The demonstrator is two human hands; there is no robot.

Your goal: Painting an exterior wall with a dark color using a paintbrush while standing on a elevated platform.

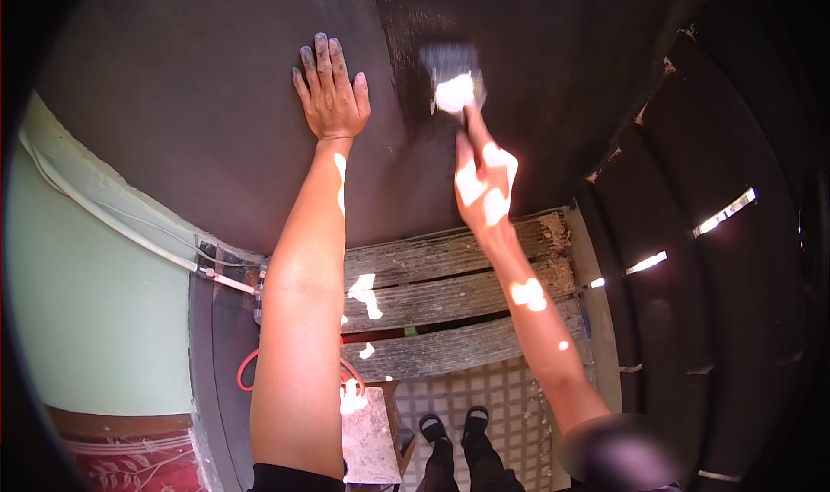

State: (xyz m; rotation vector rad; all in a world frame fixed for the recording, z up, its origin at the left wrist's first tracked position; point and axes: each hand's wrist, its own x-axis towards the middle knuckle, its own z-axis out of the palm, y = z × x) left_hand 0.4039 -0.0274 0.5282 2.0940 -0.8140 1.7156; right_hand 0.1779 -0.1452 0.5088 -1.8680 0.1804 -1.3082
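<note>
Before me is a dark grey plastered or painted wall point(194, 103). Against it lies my left hand point(336, 96), palm flat and fingers spread, the fingertips smeared grey. To its right, my right hand point(483, 174) grips the handle of a wide flat tool point(452, 77), a brush or scraper; motion blur and bright sunlight hide which. The tool's broad end is at the wall, over a darker, wet-looking patch point(412, 57) with a streaked edge. Spots of sunlight fall on my right hand and forearm.
Weathered wooden planks point(428, 304) run across below the wall. A white pipe point(117, 213) and a red hose point(246, 369) are at left. A dusty board point(369, 440) stands above the tiled floor point(506, 414). Dark boards point(668, 310) with lit gaps curve along the right.
</note>
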